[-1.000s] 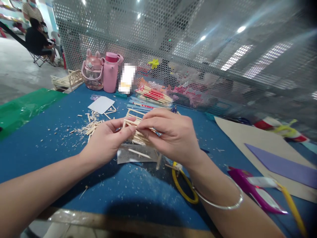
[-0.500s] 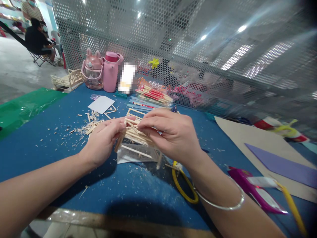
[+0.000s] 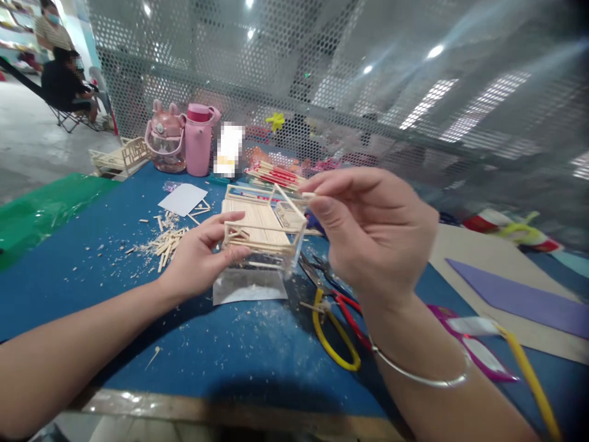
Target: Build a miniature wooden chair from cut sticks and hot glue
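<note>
My left hand (image 3: 209,248) grips the left end of a small model bed-like frame (image 3: 257,224) built of thin wooden sticks, thumb in front and fingers behind. The frame has a slatted deck and low railings, and is held above the table. To its right, my right hand (image 3: 372,227) is raised, thumb and forefinger pinching a short wooden stick piece (image 3: 309,195). That hand is apart from the frame's near railing. Beneath the frame lies a translucent sheet (image 3: 248,287). Scissors with yellow handles (image 3: 338,353) and red-handled pliers (image 3: 352,310) lie below my right hand.
Cut stick bits (image 3: 168,245) and a white card (image 3: 183,199) lie on the blue table (image 3: 138,344). Behind stand a pink bottle (image 3: 199,141), a clear pink cup (image 3: 166,144) and another stick model (image 3: 122,156). A purple sheet (image 3: 519,294) rests at right. Two people are far left.
My right hand has moved up and right, away from the frame, with a short stick piece in its fingertips. The slatted deck and the pliers now show. My left hand keeps its hold.
</note>
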The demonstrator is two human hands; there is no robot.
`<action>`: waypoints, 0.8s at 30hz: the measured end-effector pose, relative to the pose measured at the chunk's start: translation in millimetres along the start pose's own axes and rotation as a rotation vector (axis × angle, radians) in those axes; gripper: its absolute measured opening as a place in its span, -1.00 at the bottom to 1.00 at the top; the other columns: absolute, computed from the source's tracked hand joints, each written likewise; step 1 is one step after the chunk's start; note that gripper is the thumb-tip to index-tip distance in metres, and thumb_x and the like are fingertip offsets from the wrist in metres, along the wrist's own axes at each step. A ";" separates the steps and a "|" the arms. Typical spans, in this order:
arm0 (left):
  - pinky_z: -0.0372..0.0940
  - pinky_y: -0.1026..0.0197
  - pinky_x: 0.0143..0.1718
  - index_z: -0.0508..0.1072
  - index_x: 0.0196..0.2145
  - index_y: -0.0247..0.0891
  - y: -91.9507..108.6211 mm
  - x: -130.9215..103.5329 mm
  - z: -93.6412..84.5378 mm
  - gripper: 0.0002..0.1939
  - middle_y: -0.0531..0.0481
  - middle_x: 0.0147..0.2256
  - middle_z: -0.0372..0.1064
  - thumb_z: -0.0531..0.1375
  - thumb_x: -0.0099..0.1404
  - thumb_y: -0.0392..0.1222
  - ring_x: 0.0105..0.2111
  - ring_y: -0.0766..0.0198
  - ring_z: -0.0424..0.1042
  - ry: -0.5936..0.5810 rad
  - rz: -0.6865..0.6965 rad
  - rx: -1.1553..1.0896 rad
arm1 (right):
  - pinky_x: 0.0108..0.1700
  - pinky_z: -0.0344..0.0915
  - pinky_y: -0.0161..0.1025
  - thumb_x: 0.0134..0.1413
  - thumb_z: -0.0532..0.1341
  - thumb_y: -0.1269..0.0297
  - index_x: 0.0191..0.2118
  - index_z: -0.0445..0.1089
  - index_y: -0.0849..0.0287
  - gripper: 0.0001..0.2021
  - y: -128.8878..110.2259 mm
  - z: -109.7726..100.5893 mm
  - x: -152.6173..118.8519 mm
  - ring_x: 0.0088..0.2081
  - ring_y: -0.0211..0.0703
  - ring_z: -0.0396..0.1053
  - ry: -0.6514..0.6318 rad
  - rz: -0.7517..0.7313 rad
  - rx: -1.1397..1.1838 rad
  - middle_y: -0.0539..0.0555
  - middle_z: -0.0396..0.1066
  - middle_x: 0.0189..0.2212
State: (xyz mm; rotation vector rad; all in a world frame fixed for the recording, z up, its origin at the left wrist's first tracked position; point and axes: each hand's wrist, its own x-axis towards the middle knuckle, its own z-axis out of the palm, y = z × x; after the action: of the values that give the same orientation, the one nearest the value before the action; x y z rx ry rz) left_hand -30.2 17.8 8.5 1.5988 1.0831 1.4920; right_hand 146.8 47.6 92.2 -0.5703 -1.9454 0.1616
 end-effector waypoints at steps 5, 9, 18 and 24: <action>-0.10 -0.13 0.23 0.53 -0.42 -0.27 -23.4 19.1 3.0 -0.86 -0.23 0.20 0.12 0.29 0.05 -0.17 0.22 -0.06 0.07 -0.032 -0.041 0.240 | -0.27 0.32 -0.25 0.10 0.20 0.31 -0.38 0.36 0.12 -0.94 -1.1 -14.1 -15.9 -0.34 -0.24 0.39 -0.078 0.084 -0.016 -0.02 0.43 -0.43; -0.18 -0.17 0.24 0.50 -0.21 -0.28 -24.3 19.1 -4.8 -0.68 -0.26 0.22 0.06 0.28 0.02 -0.22 0.27 -0.12 -0.06 -0.050 -0.026 0.360 | -0.40 0.23 -0.33 0.08 0.19 0.34 -0.41 0.38 0.17 -0.92 4.5 -26.6 -41.0 -0.48 -0.32 0.30 -0.198 0.255 -0.125 -0.05 0.39 -0.53; 0.22 0.20 -0.31 0.50 -0.36 -0.24 36.2 -27.2 13.4 -0.75 -0.03 -0.41 0.44 0.07 0.29 -0.09 -0.37 0.23 0.36 -0.205 -0.057 0.239 | -0.31 0.25 -0.31 0.14 0.12 0.39 -0.41 0.35 0.17 -0.87 -16.4 -17.5 -92.5 -0.37 -0.26 0.34 -0.311 0.271 -0.092 0.01 0.41 -0.45; -0.03 0.29 -0.55 0.46 -0.48 -0.30 29.6 -28.4 21.2 -0.62 0.12 -0.64 0.15 0.07 0.27 0.05 -0.60 0.38 0.07 -0.537 -0.271 0.086 | -0.22 0.28 -0.27 0.18 0.09 0.39 -0.39 0.35 0.18 -0.85 -27.0 3.5 -97.1 -0.30 -0.21 0.34 -0.259 0.179 -0.104 0.06 0.43 -0.41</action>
State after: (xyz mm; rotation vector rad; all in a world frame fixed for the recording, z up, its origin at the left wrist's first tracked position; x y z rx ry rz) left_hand -5.4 -19.0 21.0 1.6964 1.0048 0.7821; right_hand 167.4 -20.2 20.5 -0.8274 -2.1608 0.2593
